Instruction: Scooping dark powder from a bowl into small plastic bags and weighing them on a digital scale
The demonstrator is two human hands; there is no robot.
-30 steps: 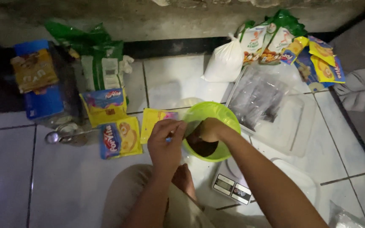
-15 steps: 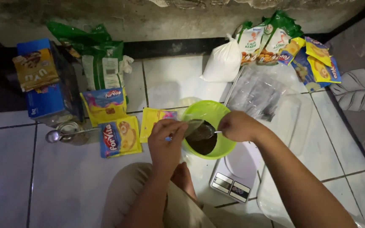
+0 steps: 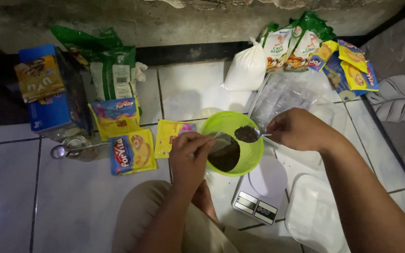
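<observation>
A lime-green bowl (image 3: 254,154) sits on the white tiled floor with dark brown granules in it. My left hand (image 3: 188,157) holds a small clear plastic bag (image 3: 220,139) open over the bowl's left side. My right hand (image 3: 296,129) holds a spoon (image 3: 248,134) heaped with the dark granules, poised over the bowl beside the bag's mouth. Part of the bag is hidden by my left fingers.
A white digital kitchen scale (image 3: 261,189) lies just in front of the bowl, a white lid (image 3: 312,215) to its right. Yellow and blue sachets (image 3: 130,150), a blue box (image 3: 48,93), a green bag (image 3: 113,65), a white bag (image 3: 247,70), clear bags (image 3: 282,96) and a metal cup with spoon (image 3: 73,147) surround it.
My right hand rose out of the bowl and shifted right, now lifting a loaded spoon. My left hand stays at the bowl's left rim with the bag.
</observation>
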